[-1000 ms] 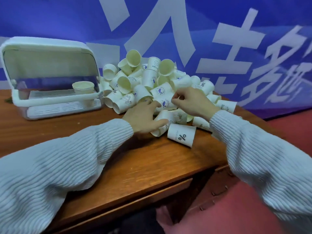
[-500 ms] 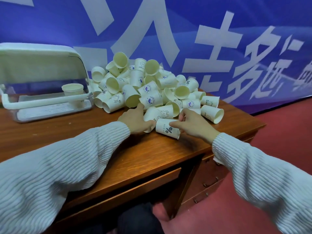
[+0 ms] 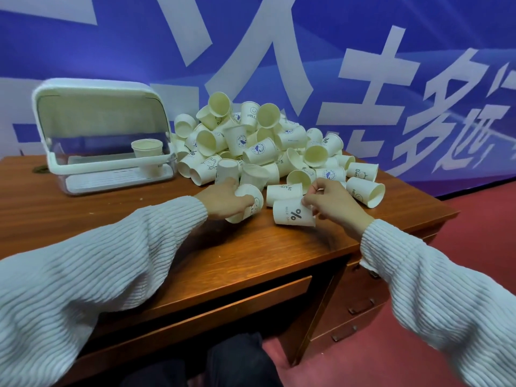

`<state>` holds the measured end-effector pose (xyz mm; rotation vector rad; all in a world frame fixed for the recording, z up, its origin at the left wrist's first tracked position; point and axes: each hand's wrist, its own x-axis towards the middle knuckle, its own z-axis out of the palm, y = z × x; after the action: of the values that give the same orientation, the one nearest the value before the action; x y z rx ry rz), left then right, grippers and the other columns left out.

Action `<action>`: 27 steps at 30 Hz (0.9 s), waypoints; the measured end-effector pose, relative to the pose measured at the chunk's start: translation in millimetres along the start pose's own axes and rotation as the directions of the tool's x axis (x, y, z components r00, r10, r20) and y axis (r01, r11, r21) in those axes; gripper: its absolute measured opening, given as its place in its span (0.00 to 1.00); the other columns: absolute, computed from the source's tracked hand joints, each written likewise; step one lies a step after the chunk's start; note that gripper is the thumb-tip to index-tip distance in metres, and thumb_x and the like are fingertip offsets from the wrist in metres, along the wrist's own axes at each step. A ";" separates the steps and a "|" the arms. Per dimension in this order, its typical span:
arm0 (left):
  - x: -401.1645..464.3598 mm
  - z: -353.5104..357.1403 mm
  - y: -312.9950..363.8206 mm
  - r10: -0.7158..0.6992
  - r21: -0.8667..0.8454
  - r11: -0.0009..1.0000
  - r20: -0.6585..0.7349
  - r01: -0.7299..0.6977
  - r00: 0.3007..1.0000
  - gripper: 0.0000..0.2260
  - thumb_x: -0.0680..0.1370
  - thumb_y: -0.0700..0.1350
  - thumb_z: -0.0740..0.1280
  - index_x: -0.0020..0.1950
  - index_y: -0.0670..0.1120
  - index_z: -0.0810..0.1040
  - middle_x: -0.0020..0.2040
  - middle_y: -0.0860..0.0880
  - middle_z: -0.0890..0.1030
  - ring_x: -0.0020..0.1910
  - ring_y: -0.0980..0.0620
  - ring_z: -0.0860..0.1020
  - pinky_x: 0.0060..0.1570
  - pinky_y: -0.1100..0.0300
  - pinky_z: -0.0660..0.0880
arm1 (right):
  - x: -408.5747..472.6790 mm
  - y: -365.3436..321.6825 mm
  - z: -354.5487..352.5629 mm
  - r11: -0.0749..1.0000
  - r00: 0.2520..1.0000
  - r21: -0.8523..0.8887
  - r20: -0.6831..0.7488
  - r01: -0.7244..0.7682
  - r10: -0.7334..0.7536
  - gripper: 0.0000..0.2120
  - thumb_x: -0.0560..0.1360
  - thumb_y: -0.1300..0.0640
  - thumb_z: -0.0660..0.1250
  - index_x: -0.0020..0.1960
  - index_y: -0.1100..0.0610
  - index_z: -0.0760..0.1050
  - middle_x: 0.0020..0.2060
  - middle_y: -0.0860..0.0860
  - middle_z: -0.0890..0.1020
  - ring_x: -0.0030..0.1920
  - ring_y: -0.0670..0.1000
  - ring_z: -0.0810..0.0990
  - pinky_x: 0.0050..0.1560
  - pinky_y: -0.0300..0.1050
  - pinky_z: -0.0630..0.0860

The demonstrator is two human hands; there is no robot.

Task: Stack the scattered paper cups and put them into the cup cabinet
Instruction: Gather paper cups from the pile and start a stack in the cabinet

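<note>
A heap of white paper cups (image 3: 259, 146) lies at the back of the wooden desk (image 3: 251, 255). My left hand (image 3: 223, 201) grips a cup lying on its side (image 3: 250, 203) at the heap's front edge. My right hand (image 3: 331, 203) pinches the rim of a cup printed with a percent sign (image 3: 291, 213), which also lies on its side. The white cup cabinet (image 3: 103, 135) stands at the back left with its lid raised and one short stack of cups (image 3: 148, 153) upright inside.
A blue banner with large white characters (image 3: 279, 51) hangs right behind the desk. The desk's right edge drops to a red floor (image 3: 474, 247). Drawers with metal handles (image 3: 360, 308) sit under the desk's right side. Bare wood lies between my arms.
My right hand came off the heap down to the percent-sign cup and now pinches its rim. My left hand has curled round a cup at the heap's front. The camera view shifted.
</note>
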<state>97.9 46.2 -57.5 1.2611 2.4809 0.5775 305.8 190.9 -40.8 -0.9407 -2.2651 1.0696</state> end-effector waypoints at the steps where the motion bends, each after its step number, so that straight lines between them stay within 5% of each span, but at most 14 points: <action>1: -1.9 -2.3 -1.2 -0.003 -0.005 1.000 0.001 0.003 1.000 0.33 0.81 0.61 0.60 0.81 0.46 0.57 0.76 0.43 0.69 0.71 0.43 0.71 0.63 0.53 0.68 | -0.5 -0.5 0.5 1.000 1.000 0.012 -0.013 0.009 -0.009 0.04 0.76 0.64 0.69 0.45 0.58 0.74 0.39 0.54 0.81 0.36 0.47 0.79 0.33 0.37 0.72; 6: -10.5 -10.6 -5.3 0.001 -0.089 0.996 -0.021 -0.003 1.000 0.31 0.79 0.63 0.57 0.78 0.48 0.65 0.72 0.45 0.74 0.67 0.44 0.74 0.65 0.51 0.71 | 0.2 -1.4 6.4 0.997 0.998 0.062 -0.050 0.043 -0.040 0.05 0.75 0.62 0.68 0.42 0.56 0.73 0.38 0.54 0.79 0.40 0.51 0.78 0.40 0.46 0.73; 13: -24.2 -14.1 -0.7 0.053 -0.222 0.972 -0.091 -0.072 0.994 0.14 0.82 0.54 0.56 0.62 0.49 0.74 0.58 0.46 0.77 0.54 0.47 0.74 0.47 0.55 0.67 | 4.7 -8.3 18.4 0.986 0.992 0.130 -0.093 0.102 -0.090 0.06 0.75 0.62 0.67 0.41 0.56 0.71 0.40 0.52 0.76 0.47 0.56 0.80 0.45 0.48 0.72; 16: -29.8 -15.7 -3.9 0.061 -0.289 0.953 -0.117 -0.093 0.991 0.24 0.73 0.61 0.54 0.63 0.51 0.73 0.59 0.46 0.78 0.55 0.47 0.74 0.46 0.55 0.67 | 6.4 -10.9 24.9 0.983 0.989 0.134 -0.086 0.128 -0.118 0.06 0.74 0.62 0.67 0.41 0.56 0.71 0.39 0.51 0.74 0.43 0.52 0.76 0.43 0.47 0.71; 23: -34.8 -16.1 -11.3 0.024 -0.401 0.909 -0.213 -0.110 0.977 0.29 0.74 0.56 0.59 0.75 0.49 0.69 0.60 0.48 0.75 0.56 0.48 0.74 0.44 0.58 0.69 | 7.9 -21.4 42.4 0.957 0.973 0.207 -0.150 0.202 -0.173 0.08 0.75 0.63 0.66 0.41 0.55 0.70 0.32 0.46 0.70 0.30 0.40 0.69 0.38 0.40 0.68; 27: -38.5 -21.1 -16.6 -0.048 -0.471 0.877 -0.275 -0.091 0.960 0.35 0.70 0.57 0.61 0.77 0.49 0.66 0.63 0.46 0.75 0.60 0.45 0.74 0.56 0.52 0.71 | 10.7 -31.1 54.3 0.928 0.958 0.259 -0.178 0.268 -0.227 0.10 0.74 0.65 0.66 0.39 0.54 0.69 0.33 0.47 0.68 0.32 0.42 0.66 0.39 0.39 0.68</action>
<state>99.1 1.3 -43.8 1.0626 2.3084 1.3658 251.8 158.3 -46.8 -0.5771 -1.9834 1.1304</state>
